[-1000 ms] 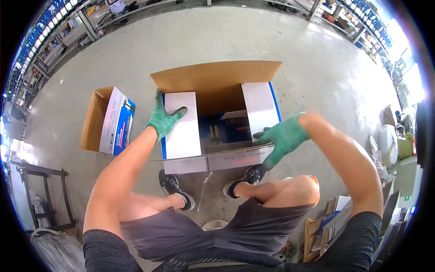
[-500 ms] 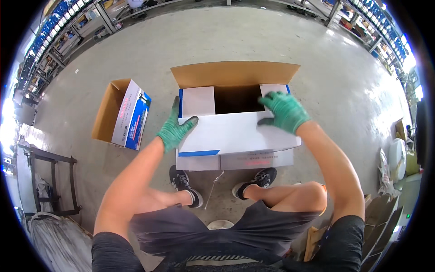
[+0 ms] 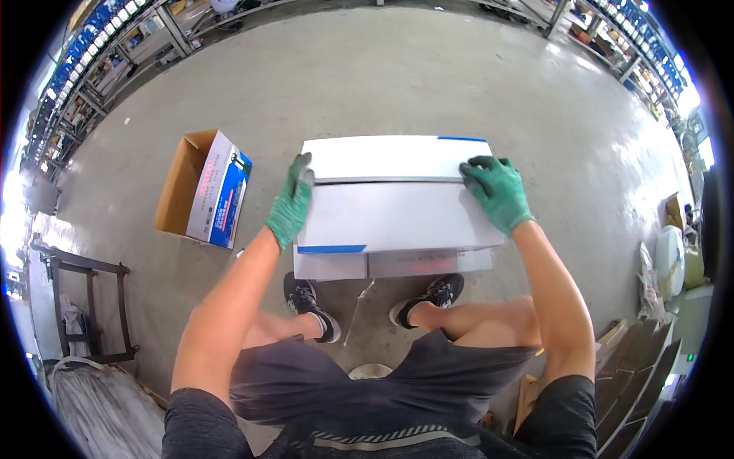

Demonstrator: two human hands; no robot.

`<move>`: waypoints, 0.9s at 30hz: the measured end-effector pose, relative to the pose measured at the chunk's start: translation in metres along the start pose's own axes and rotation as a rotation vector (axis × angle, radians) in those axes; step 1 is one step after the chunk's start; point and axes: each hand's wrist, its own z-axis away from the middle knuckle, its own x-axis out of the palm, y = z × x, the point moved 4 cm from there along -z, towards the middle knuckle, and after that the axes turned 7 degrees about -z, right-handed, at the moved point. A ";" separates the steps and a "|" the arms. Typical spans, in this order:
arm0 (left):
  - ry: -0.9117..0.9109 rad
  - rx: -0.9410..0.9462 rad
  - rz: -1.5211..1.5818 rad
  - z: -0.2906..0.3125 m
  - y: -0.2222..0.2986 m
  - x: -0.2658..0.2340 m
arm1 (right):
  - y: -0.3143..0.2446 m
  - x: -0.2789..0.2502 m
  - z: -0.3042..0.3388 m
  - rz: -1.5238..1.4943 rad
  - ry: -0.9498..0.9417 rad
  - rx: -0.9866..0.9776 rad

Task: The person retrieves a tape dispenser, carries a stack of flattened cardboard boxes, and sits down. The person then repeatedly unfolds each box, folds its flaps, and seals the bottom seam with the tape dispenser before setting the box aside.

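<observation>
A white cardboard box [image 3: 397, 216] with blue edging stands on the floor in front of my shoes. Its two long top flaps are folded down and leave a narrow dark seam between them. My left hand [image 3: 290, 200], in a green glove with dark fingertips, grips the box's left end beside that seam. At the opposite end my right hand [image 3: 498, 191], gloved alike, has its fingers bent over the flaps' edges and the box corner. What is inside the box is hidden.
A second cardboard box [image 3: 222, 195], white and blue, stands with its top open to the left. A dark metal frame [image 3: 90, 306] is at the lower left, and flattened cardboard [image 3: 638, 382] leans at the lower right. Metal racks [image 3: 172, 30] line the far side.
The far flap, upright before, is now folded down and covers the dark opening. My right hand has moved outward to the box's right end; my left hand has shifted slightly along its end.
</observation>
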 end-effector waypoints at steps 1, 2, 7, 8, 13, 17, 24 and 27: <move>0.006 -0.077 0.079 -0.003 -0.006 -0.002 | 0.003 0.001 -0.004 -0.063 0.013 0.060; -0.004 -0.075 0.080 -0.005 -0.010 -0.003 | 0.007 0.002 -0.005 -0.060 0.016 0.068; 0.061 -0.040 -0.112 -0.009 -0.005 0.003 | 0.045 0.027 -0.002 -0.613 0.112 0.286; 0.082 -0.018 -0.171 -0.007 -0.002 0.003 | 0.046 0.032 -0.001 -0.817 0.091 0.354; 0.038 0.052 -0.199 -0.003 -0.011 -0.005 | 0.039 0.028 0.001 -0.663 0.038 0.272; 0.031 0.032 -0.322 0.001 -0.010 -0.002 | 0.036 0.035 0.002 -0.855 -0.010 0.375; -0.025 0.139 -0.345 -0.008 -0.030 0.011 | 0.068 0.015 0.026 -0.697 0.007 0.407; -0.027 0.149 -0.361 -0.010 -0.026 -0.006 | 0.102 -0.032 0.060 -0.850 -0.051 0.572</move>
